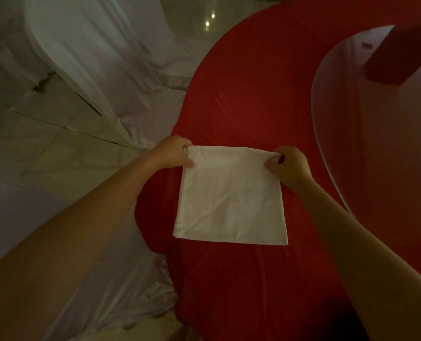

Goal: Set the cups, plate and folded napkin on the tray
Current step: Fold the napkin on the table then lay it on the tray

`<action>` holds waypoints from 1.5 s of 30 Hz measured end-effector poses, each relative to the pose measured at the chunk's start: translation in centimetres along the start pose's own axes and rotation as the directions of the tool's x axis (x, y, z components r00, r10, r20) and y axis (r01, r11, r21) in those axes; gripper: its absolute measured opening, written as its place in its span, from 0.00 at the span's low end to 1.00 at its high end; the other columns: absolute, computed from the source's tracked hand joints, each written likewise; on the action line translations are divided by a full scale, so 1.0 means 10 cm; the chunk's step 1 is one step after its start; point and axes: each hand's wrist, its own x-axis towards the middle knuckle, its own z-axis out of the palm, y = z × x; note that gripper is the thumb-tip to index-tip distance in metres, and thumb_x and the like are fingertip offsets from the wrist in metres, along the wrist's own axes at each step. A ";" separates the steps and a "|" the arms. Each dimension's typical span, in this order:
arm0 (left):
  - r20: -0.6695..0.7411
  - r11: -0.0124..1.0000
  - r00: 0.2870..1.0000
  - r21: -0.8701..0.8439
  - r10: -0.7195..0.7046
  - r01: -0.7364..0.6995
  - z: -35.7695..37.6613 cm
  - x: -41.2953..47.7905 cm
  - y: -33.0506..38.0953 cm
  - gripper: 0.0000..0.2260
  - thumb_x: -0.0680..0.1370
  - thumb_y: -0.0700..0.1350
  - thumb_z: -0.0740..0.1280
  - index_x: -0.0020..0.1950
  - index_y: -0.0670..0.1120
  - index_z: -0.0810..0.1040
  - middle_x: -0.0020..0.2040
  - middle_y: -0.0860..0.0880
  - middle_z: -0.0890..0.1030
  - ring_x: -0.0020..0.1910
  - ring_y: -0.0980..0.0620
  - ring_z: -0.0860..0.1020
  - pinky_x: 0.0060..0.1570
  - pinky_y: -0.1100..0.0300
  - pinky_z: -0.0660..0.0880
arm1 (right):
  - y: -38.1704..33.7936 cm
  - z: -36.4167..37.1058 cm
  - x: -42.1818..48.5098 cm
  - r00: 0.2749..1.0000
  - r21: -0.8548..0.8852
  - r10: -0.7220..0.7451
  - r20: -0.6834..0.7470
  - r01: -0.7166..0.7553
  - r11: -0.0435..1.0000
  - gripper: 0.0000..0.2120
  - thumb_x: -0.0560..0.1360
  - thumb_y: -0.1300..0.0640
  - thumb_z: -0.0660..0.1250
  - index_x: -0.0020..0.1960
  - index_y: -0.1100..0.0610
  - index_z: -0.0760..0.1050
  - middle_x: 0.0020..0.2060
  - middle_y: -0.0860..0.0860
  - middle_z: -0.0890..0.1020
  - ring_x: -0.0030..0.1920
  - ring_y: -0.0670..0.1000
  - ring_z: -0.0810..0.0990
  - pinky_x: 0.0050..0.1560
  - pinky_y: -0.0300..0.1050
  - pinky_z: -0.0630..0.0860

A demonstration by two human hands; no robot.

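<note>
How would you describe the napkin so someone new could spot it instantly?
Find the round table under the red tablecloth. At its near edge lies the white napkin, a flat folded square, with the left hand and right hand pinching its far corners. It is the only white thing on the red.

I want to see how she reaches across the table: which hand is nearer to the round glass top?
Right. The right hand pinches the napkin's far right corner, beside the glass top's edge. The left hand holds the far left corner, a napkin's width farther away.
</note>
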 end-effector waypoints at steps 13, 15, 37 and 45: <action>-0.151 0.844 0.987 -0.535 -0.052 -0.037 -0.12 -0.41 0.08 0.05 0.73 0.38 0.69 0.48 0.42 0.81 0.32 0.47 0.82 0.26 0.58 0.80 0.27 0.69 0.76 | -0.08 -0.32 -0.31 0.994 0.408 -0.007 -0.110 0.052 0.911 0.06 0.72 0.61 0.69 0.42 0.50 0.79 0.34 0.44 0.80 0.34 0.46 0.77 0.33 0.36 0.73; -0.200 0.858 0.980 -0.507 -0.026 -0.081 -0.11 -0.57 0.08 0.04 0.73 0.36 0.69 0.46 0.43 0.81 0.36 0.46 0.83 0.31 0.57 0.82 0.32 0.69 0.78 | -0.10 -0.39 -0.43 0.995 0.428 -0.030 -0.091 0.067 0.901 0.09 0.71 0.63 0.69 0.40 0.50 0.78 0.34 0.44 0.80 0.35 0.47 0.78 0.34 0.37 0.75; -0.326 0.902 0.846 0.244 0.422 -0.356 0.85 -1.61 -0.35 0.08 0.71 0.45 0.67 0.46 0.44 0.83 0.49 0.48 0.84 0.50 0.51 0.80 0.50 0.59 0.76 | 0.48 -0.23 -1.43 0.839 0.022 -0.544 0.018 0.543 0.839 0.11 0.67 0.70 0.73 0.47 0.60 0.82 0.50 0.54 0.84 0.52 0.53 0.81 0.51 0.49 0.80; -0.282 0.870 0.856 0.378 0.433 -0.315 0.98 -1.72 -0.39 0.15 0.74 0.52 0.61 0.50 0.46 0.83 0.54 0.50 0.83 0.54 0.51 0.77 0.50 0.50 0.76 | 0.54 -0.28 -1.60 0.789 -0.175 -0.599 0.140 0.615 0.769 0.12 0.69 0.60 0.71 0.52 0.57 0.82 0.54 0.51 0.83 0.53 0.54 0.80 0.52 0.56 0.77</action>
